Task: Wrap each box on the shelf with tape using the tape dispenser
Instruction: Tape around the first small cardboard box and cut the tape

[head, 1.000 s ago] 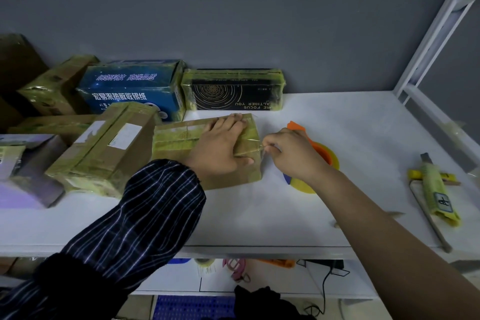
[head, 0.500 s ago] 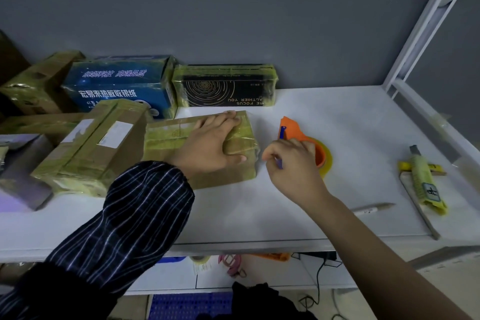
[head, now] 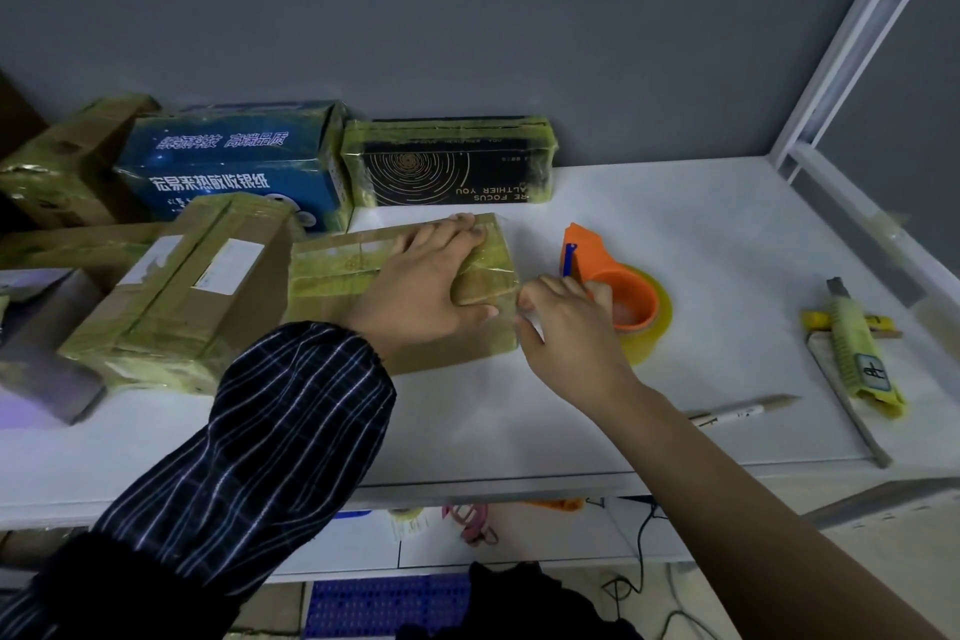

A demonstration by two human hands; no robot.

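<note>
Two hands work the flat brown cardboard box (head: 337, 270) midway along the white shelf (head: 701, 234): the left hand (head: 426, 291) lies spread flat on its taped top, and the right hand (head: 566, 327) curls at its right edge, seemingly pinching a tape end (head: 521, 316). Best hold that tape taut before smoothing it down. The orange tape dispenser (head: 587, 255) beside it holds a yellowish roll (head: 655, 322); the taped boxes (head: 447, 161) behind are closed, contents hidden.

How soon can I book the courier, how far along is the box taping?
Looks mostly done: the black box, blue box and large brown box wear yellowish tape. In hand: the left hand presses the flat brown box, already banded, while the right hand is at its end beside the tape dispenser. Left: possibly the grey box at far left; its tape is unclear.
</note>
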